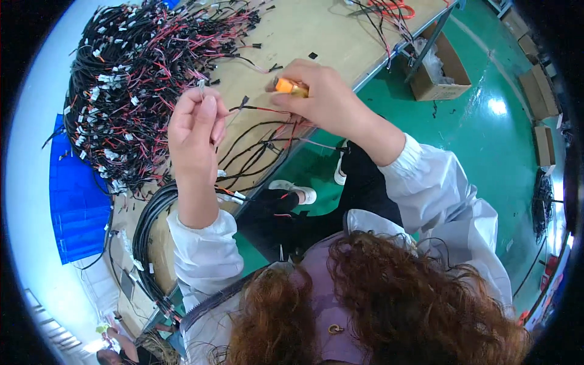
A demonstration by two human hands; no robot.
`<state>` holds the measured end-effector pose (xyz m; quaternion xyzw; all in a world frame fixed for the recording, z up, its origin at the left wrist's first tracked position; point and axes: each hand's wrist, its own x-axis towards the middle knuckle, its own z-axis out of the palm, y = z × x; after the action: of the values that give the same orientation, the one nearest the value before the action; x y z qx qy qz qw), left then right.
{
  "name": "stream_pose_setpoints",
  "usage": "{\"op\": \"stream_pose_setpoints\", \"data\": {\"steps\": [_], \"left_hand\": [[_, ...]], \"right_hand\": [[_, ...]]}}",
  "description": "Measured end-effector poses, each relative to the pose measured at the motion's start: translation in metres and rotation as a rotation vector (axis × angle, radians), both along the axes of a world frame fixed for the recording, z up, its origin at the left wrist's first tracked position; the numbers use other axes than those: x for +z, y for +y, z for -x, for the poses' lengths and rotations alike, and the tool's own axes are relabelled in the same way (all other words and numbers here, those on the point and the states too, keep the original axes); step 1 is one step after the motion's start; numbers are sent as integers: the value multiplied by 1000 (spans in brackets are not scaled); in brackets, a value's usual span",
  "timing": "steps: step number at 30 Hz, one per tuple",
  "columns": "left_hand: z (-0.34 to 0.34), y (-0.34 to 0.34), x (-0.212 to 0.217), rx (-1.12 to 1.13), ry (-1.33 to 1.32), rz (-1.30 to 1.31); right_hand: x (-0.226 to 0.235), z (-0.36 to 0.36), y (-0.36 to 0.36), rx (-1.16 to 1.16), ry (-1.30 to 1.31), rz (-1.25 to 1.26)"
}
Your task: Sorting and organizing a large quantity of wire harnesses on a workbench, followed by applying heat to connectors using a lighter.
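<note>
Left hand (196, 125) is pinching a small pale connector (201, 87) on a thin wire end, grip closed tight, held above the table (316, 30). Right hand (325, 97) is gripping a small orange tool (288, 87), fingers wrapped shut around it, just beside the black-and-red wire bundle (140, 79) lying on the table.

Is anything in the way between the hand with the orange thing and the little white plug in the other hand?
Nothing visible. The right hand holds the orange tool; the left hand pinches the white plug. Between them only the bare workbench shows behind.
</note>
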<state>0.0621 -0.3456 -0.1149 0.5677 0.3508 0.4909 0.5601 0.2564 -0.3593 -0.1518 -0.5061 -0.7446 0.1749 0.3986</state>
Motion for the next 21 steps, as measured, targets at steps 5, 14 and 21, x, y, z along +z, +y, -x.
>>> {"op": "stream_pose_setpoints", "data": {"steps": [5, 14, 21], "left_hand": [[-3, -6, -5, 34, -94, -226], [-8, -29, -14, 189, 420, -481], [-4, -31, -17, 191, 407, -348]], "right_hand": [[11, 21, -5, 301, 853, 459], [25, 39, -32, 200, 1033, 313], [-10, 7, -4, -138, 35, 62]]}}
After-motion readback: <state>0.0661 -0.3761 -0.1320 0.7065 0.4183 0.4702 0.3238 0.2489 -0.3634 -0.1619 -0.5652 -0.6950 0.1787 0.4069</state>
